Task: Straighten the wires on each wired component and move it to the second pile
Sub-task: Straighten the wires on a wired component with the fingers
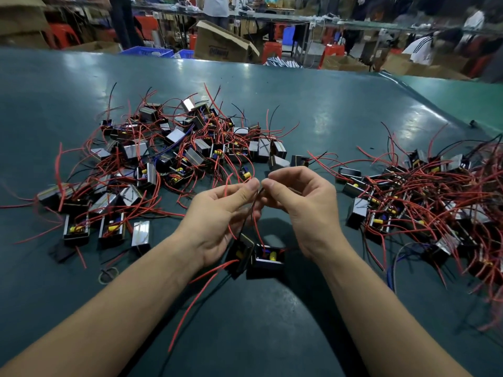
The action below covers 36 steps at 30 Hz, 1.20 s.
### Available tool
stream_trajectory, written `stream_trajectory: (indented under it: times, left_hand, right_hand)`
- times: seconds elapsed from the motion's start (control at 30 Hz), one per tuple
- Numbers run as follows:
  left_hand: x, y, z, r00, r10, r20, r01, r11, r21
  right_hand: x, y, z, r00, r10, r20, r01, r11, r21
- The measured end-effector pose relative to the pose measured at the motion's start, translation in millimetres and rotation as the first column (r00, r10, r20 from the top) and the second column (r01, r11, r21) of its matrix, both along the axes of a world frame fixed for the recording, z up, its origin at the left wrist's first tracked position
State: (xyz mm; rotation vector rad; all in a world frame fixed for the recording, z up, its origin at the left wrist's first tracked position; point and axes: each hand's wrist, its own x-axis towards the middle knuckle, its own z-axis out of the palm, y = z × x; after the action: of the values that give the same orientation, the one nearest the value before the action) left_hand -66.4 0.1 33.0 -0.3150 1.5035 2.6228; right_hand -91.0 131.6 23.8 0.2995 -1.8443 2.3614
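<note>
Both hands are raised over the near middle of the green worktop (313, 104). The left hand (220, 213) and right hand (304, 205) each pinch the upper ends of thin wires (254, 213) between thumb and fingertips, the two pinches almost touching. Below them hang two black components (268, 258), side by side between the wrists, just above the worktop; a red lead trails from them toward the near edge.

The task looks well under way but far from finished. The left pile (163, 159) holds many components with tangled, curling red and black leads, presumably those left to do. The right pile (424, 202) is also large; I take it for the second pile, though its wires look hardly neater.

Which wire belongs to which hanging component cannot be made out, nor exactly how many each hand holds. The right pile is cut off by the frame edge, and blur smears its far side.
</note>
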Motion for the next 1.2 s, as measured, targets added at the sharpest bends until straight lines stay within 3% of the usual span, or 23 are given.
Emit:
stream_trajectory:
  times: [0.13,0.27,0.7,0.83,0.9,0.97,1.07,1.13,1.2]
  left_hand:
    - [1,-5,4,0.998,-0.055,-0.027,0.046,0.969,-0.243]
    - [5,-11,6,0.975,-0.150,-0.164,0.047,0.860,-0.507]
    - [3,-3,-6,0.978,0.047,-0.201,-0.135,0.881,-0.453]
    - [0,0,-8,0.935,0.162,-0.315,-0.285,0.872,-0.399]
    - [-1,-2,-6,0.906,0.199,-0.372,-0.325,0.892,-0.313]
    - [0,-2,-4,0.909,0.129,-0.396,-0.254,0.925,-0.282]
    - [0,-2,-7,0.913,0.010,-0.408,-0.204,0.877,-0.435]
    - [-1,-3,-11,0.917,-0.025,-0.398,-0.200,0.834,-0.514]
    - [-3,-5,-13,0.918,-0.052,-0.393,-0.176,0.834,-0.522]
  right_hand:
    - [-3,2,1,0.997,-0.064,0.032,0.063,0.998,0.027]
    - [-5,4,1,0.994,-0.092,0.055,0.091,0.996,0.021]
    - [-2,5,3,0.995,-0.017,0.099,0.017,1.000,-0.004]
    - [-4,7,2,0.981,-0.011,0.195,0.007,1.000,0.020]
    - [-5,10,2,0.978,-0.021,0.207,-0.005,0.992,0.123]
    - [-5,13,0,0.988,-0.043,0.146,-0.004,0.952,0.306]
    - [-3,12,-1,0.997,-0.038,-0.073,0.074,0.800,0.596]
    - [-2,11,1,0.992,0.037,-0.123,0.040,0.821,0.569]
    - [0,13,5,0.990,0.127,-0.055,-0.091,0.897,0.433]
